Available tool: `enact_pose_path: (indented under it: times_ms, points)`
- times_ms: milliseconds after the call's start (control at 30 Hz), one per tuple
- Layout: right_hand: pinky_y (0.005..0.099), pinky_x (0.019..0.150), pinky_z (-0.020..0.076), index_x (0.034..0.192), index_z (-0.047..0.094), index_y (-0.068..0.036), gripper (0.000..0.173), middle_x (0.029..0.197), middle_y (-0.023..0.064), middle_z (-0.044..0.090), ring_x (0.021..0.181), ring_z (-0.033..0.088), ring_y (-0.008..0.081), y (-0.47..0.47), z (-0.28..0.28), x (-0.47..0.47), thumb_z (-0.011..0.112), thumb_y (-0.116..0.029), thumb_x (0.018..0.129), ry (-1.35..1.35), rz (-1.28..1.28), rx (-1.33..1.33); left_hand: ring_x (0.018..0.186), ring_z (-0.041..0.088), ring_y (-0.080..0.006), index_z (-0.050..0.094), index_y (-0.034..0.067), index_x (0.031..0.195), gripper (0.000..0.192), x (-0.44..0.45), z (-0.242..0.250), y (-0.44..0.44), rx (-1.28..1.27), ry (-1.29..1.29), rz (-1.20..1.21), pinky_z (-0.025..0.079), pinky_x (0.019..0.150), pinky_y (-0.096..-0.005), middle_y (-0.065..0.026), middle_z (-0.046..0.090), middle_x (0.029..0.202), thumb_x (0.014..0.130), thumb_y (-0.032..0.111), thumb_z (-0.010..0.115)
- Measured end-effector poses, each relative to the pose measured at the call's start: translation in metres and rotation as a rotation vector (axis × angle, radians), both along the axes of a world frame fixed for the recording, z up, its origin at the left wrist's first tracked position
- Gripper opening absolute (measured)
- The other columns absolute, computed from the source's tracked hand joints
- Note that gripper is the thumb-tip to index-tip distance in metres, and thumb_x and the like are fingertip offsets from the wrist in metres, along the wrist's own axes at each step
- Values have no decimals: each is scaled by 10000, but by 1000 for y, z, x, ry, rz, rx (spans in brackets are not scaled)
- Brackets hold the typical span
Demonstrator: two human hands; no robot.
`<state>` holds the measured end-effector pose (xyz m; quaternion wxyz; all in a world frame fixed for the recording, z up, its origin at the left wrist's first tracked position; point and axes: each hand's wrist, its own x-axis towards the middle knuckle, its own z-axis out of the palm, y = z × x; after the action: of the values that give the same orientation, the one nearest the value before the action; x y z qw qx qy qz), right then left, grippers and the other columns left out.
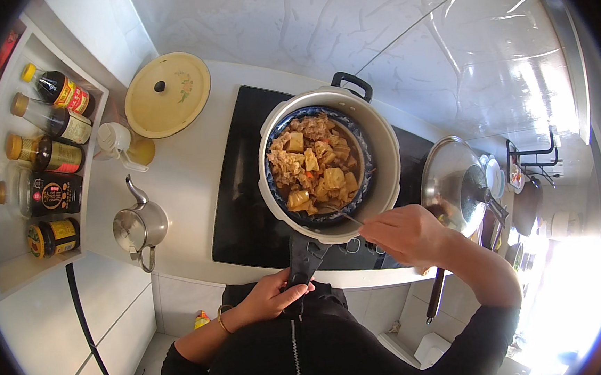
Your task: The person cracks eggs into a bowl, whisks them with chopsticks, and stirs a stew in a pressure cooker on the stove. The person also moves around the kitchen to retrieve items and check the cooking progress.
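A metal pressure cooker pot (390, 181) without its lid stands on the black glass cooktop (234, 192). Inside it sits a blue-and-white patterned bowl (366, 185) of stewed food (312, 163), with pale chunks, crumbled meat and bits of orange in brown sauce. My left hand (274, 296) is closed around the pot's black long handle (301, 263). Over the pot's near right rim, my right hand (406, 235) grips a thin metal utensil (348, 217); its far end reaches into the food at the bowl's near edge, so its kind cannot be told.
Left of the cooktop are a cream enamel lid (168, 95), a steel kettle (144, 227) with a curved spout and a shelf (90, 202) of sauce bottles. A pan with a glass lid (449, 187) stands at the right, its dark handle (435, 295) jutting past the counter's edge.
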<state>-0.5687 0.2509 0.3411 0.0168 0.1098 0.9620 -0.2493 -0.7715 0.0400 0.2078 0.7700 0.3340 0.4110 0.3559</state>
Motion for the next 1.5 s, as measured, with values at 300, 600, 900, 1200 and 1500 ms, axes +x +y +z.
enact_pose_path:
  times_ms: [300,600,900,1200,1500]
  points:
    - [339,649,553,984,638,7,308,941,106,637,794,655,236,28,-26,4,666,-65,686,-79,131,315,1043,623,-177,580,-5,1156,261,1,0,-2,-11,-5,20,474,938,-330,-112,656,1098,987,188,528]
    - [342,630,534,912,676,26,100,792,111,682,705,671,274,35,23,13,651,-21,827,129,-353,12,1037,620,-173,581,-4,1156,264,2,0,-1,6,-9,29,474,936,-327,-108,655,1098,988,193,530]
    - [308,642,521,945,637,35,112,776,132,652,713,689,216,48,-25,1,608,-58,890,58,-674,-155,1041,622,-175,573,-2,1170,259,2,-2,-2,16,-7,32,476,937,-327,-110,656,1105,988,177,528]
    - [265,681,541,972,642,65,145,832,104,682,746,689,168,37,-17,-10,591,-63,928,163,-864,-546,1060,622,-177,572,-2,1172,257,2,1,-2,3,12,24,474,942,-329,-111,659,1109,988,170,523]
    - [299,640,544,967,654,52,123,812,128,683,725,689,210,5,18,-12,637,-21,870,146,-450,-238,1043,625,-172,575,-8,1167,256,1,1,0,-9,0,18,475,937,-323,-108,660,1094,986,164,520]
